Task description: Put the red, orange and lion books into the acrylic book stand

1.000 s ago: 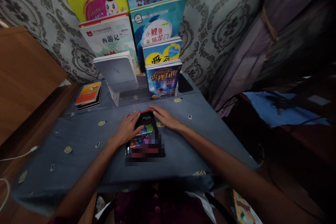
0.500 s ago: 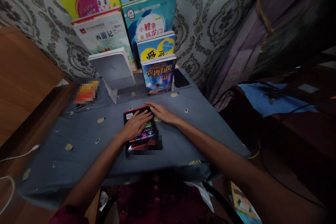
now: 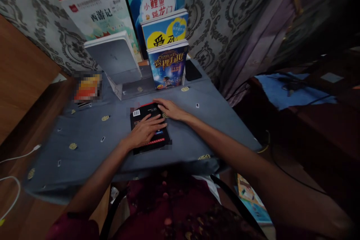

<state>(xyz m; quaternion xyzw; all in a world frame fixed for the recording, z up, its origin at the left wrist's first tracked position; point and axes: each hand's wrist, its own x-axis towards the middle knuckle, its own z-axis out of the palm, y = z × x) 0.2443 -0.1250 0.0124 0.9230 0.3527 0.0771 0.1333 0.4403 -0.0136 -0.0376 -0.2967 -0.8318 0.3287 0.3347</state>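
A dark book (image 3: 136, 123) lies on the cloth-covered table with a white barcode label in its upper left corner and a red strip near its lower edge. My left hand (image 3: 144, 132) rests flat across the middle of its cover, fingers spread and pointing right. At the book's upper right corner, my right hand (image 3: 172, 110) lies on its side with fingers extended, the fingertips touching the edge. Both hands are open. My left hand hides part of the cover.
Behind the book, a clear stand (image 3: 119, 90) holds several upright books, among them a blue book (image 3: 168, 69) and a grey book (image 3: 114, 60). A black phone (image 3: 193, 70) lies right of it. A blurred orange item (image 3: 87, 88) lies at the table's left. White cable (image 3: 24, 154) at far left.
The view has tilted down, so the table sits higher in it. My left hand has slid lower on the book; the shiny layer and colourful pictures near its lower end no longer show.
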